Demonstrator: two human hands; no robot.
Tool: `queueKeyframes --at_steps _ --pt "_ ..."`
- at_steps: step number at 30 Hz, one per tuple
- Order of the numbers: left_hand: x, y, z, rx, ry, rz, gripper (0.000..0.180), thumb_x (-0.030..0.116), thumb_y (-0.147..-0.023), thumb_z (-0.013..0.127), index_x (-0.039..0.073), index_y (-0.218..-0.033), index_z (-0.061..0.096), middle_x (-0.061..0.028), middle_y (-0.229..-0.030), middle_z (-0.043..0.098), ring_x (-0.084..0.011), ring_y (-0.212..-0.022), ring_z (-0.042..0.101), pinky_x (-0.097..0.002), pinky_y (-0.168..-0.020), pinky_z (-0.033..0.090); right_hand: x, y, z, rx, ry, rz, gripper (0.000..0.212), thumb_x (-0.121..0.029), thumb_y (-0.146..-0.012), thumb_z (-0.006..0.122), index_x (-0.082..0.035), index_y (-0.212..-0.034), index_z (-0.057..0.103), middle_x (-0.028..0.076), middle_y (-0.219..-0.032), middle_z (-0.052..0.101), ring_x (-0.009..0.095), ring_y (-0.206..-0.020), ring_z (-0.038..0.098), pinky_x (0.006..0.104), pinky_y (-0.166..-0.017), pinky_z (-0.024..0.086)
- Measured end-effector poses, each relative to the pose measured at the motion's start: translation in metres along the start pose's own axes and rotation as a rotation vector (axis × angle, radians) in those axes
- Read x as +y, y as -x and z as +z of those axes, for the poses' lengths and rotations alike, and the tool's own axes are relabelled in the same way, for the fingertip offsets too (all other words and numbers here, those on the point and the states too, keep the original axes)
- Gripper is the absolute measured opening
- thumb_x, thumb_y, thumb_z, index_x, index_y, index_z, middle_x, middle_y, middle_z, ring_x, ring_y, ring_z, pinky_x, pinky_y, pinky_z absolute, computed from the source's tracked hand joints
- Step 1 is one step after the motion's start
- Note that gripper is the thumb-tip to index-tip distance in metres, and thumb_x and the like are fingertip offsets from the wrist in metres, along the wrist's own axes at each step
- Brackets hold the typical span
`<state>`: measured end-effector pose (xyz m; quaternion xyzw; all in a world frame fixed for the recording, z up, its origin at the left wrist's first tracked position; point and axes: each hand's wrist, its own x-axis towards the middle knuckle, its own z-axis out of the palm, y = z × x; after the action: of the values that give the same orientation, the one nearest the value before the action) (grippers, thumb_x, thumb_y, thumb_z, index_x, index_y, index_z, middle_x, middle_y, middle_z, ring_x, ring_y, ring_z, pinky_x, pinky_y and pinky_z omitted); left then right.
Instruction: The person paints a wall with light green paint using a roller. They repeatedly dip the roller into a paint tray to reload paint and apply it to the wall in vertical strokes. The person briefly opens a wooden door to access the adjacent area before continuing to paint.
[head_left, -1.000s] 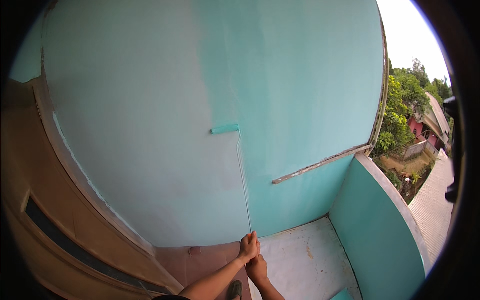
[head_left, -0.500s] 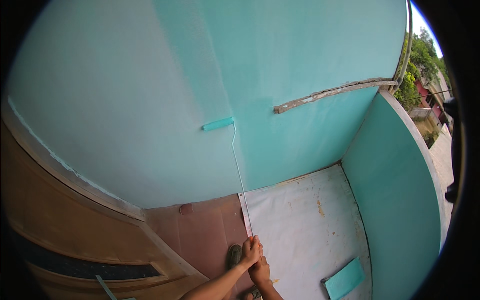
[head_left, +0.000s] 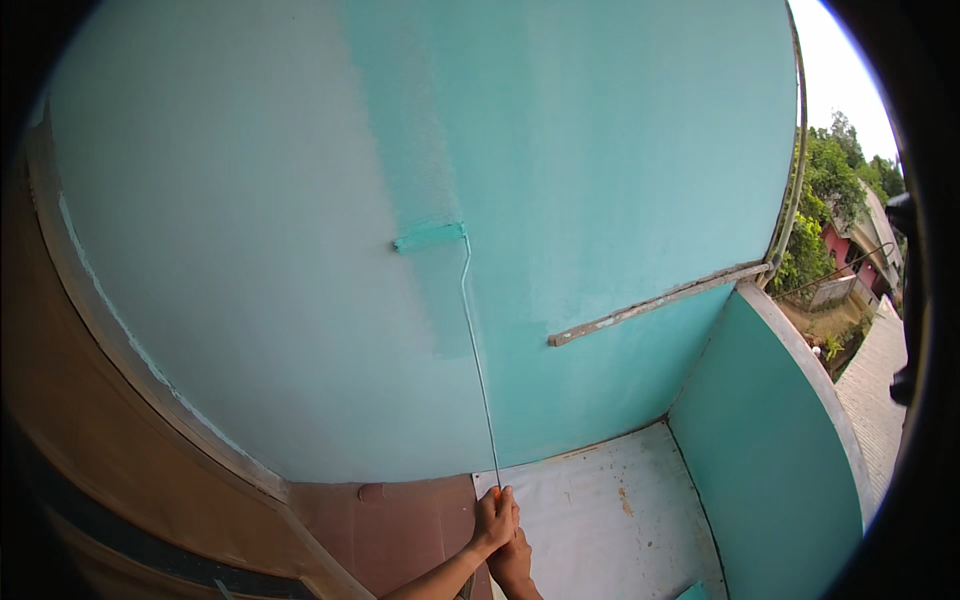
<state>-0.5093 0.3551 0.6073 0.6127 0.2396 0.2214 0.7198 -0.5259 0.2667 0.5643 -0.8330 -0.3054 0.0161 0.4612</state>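
Both my hands hold a long-framed paint roller [head_left: 480, 380] at its grip, where a bit of orange shows. My left hand [head_left: 494, 520] is closed round it at the top; my right hand [head_left: 512, 560] is closed just below, partly hidden by the left. The thin metal rod runs up to the teal roller sleeve [head_left: 430, 237], which lies against the wall [head_left: 250, 300]. Left of the sleeve the wall is pale blue-grey; to its right it is teal. Directly beneath the sleeve runs a strip of teal, bordering the pale part.
A rough ledge [head_left: 650, 305] juts from the wall at right. Beyond it stands a low teal side wall [head_left: 770, 440]. A white sheet [head_left: 590, 500] covers floor beside brown-red tiles [head_left: 390, 530]. At left is a brown wooden door [head_left: 100, 420]. A teal piece [head_left: 693, 592] shows at the bottom edge.
The roller has moved up the wall, from below the ledge's level to above it, leaving a teal strip beneath. My view has tilted up, and the teal tray has mostly left the picture.
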Motion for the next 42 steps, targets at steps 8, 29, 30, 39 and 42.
queueKeyframes --at_steps 8,29,30,39,42 --pt "0.181 -0.034 -0.014 -0.158 0.078 0.058 0.039 0.04 -0.104 0.046 0.004 -0.089 0.046 -0.0058 -0.07 0.054 -0.0132 -0.058 0.056 -0.0281 -0.053 0.048 -0.132 -0.078 -0.049 0.255 -0.304 -0.197 0.059 -0.005 -0.085 0.058 -0.01 -0.142 0.044 0.028 -0.107 0.065 0.048 -0.094 0.061 0.0502 -0.075 0.052" --pt "0.041 0.095 -0.194 0.4 -0.202 -0.584 0.046 0.05 -0.101 0.045 0.005 -0.109 0.052 -0.0116 -0.085 0.064 -0.02 -0.069 0.064 -0.0344 -0.064 0.054 -0.471 -0.266 -0.339 0.316 0.081 -0.351 0.061 -0.002 -0.096 0.046 -0.007 -0.153 0.025 0.019 -0.067 0.063 0.038 -0.061 0.064 0.0484 -0.064 0.052" --pt "0.042 0.094 -0.199 0.415 -0.218 -0.592 0.046 0.05 -0.101 0.045 0.005 -0.108 0.053 -0.0115 -0.085 0.064 -0.0198 -0.07 0.064 -0.0343 -0.064 0.054 -0.484 -0.277 -0.348 0.34 0.067 -0.375 0.06 -0.003 -0.096 0.045 -0.007 -0.153 0.027 0.019 -0.069 0.064 0.037 -0.061 0.065 0.0482 -0.065 0.052" --pt "0.048 0.078 -0.236 0.492 -0.271 -0.636 0.047 0.05 -0.102 0.043 0.005 -0.105 0.054 -0.0113 -0.088 0.065 -0.0185 -0.073 0.065 -0.0338 -0.066 0.055 -0.612 -0.36 -0.418 0.446 0.08 -0.426 0.062 -0.001 -0.091 0.04 -0.007 -0.152 0.031 0.021 -0.112 0.065 0.028 -0.074 0.068 0.0416 -0.07 0.053" --pt "0.047 0.07 -0.245 0.498 -0.278 -0.653 0.047 0.05 -0.102 0.042 0.005 -0.104 0.055 -0.0112 -0.088 0.065 -0.018 -0.074 0.065 -0.0336 -0.067 0.055 -0.656 -0.387 -0.438 0.482 0.108 -0.468 0.067 -0.001 -0.086 0.042 -0.005 -0.152 0.031 0.017 -0.112 0.065 0.024 -0.069 0.066 0.0367 -0.066 0.051"
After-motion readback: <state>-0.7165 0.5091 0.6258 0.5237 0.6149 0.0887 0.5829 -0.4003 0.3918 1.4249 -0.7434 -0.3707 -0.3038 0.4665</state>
